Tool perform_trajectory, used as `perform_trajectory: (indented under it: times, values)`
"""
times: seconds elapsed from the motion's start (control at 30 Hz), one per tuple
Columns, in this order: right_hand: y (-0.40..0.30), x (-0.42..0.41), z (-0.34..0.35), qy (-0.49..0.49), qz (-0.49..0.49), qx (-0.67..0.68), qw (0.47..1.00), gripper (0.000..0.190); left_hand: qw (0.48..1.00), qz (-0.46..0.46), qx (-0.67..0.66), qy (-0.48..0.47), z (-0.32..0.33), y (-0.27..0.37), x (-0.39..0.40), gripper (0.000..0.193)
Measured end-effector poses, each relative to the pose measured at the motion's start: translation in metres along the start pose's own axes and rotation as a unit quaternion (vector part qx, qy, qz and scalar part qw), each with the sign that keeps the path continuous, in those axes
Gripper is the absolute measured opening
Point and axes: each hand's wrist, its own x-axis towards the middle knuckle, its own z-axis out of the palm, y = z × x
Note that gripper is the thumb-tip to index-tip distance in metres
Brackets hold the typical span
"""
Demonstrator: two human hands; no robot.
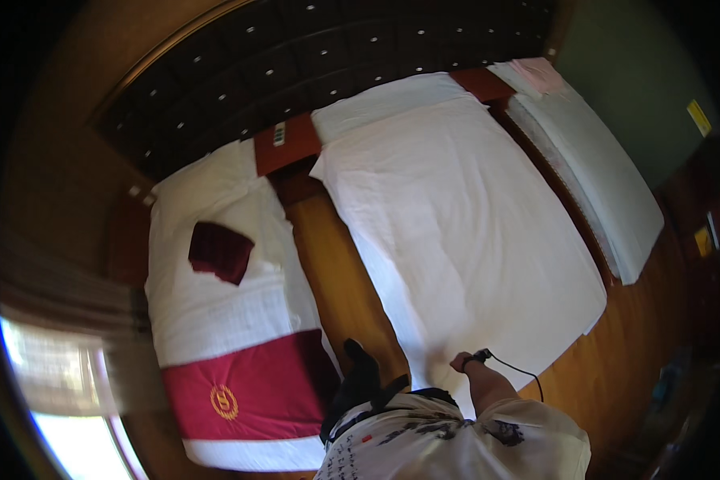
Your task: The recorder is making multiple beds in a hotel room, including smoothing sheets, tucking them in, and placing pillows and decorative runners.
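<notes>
My right hand [458,362] is low over the foot end of the middle bed, at the edge of a white sheet or duvet cover [456,222]. Its fingers look curled, but I cannot tell whether they grip the fabric. A dark device [480,356] with a black cable is strapped at that wrist. My left hand is out of view. The white cover is spread over the bed with soft creases and hangs down the side facing the aisle. At the head end lies a white pillow or folded bedding [390,108].
Left is a made bed with a dark red folded cloth [221,252] and a red bed runner [252,390] bearing a gold emblem. A bare mattress [600,156] with pink cloth [537,75] lies right. A reddish nightstand [288,144] and wooden floor [336,264] separate the beds.
</notes>
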Motion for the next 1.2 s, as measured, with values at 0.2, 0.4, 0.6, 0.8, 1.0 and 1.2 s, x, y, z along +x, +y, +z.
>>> perform_trajectory:
  times: [0.2, 0.4, 0.6, 0.8, 1.0, 1.2]
  values:
    - [-0.07, 0.002, -0.046, 0.0, -0.077, -0.042, 0.996, 0.034, 0.895, 0.148, 0.412, 0.082, -0.345, -0.034, 0.174, 0.023]
    - [-0.197, 0.043, -0.136, -0.041, 0.125, 0.35, 0.927, 0.04, 0.806, 0.215, 0.464, 0.298, -0.715, 0.141, 0.372, 0.013]
    - [-0.228, 0.141, -0.244, -0.1, 0.119, 0.358, 0.921, 0.052, 0.931, 0.286, 0.098, 0.203, -0.84, 0.485, 0.472, 0.031]
    - [-0.276, 0.239, -0.437, 0.157, 0.123, 0.613, 0.765, 0.036, 0.919, 0.364, 0.104, 0.108, -0.887, 0.696, 0.541, 0.042]
    - [-0.293, 0.256, -0.578, 0.234, 0.122, 0.694, 0.67, 0.036, 0.92, 0.354, 0.157, 0.056, -0.892, 0.846, 0.651, 0.043]
    - [-0.359, 0.33, -0.614, 0.169, 0.214, 0.761, 0.589, 0.037, 0.866, 0.437, 0.203, 0.134, -0.917, 0.921, 0.872, 0.051]
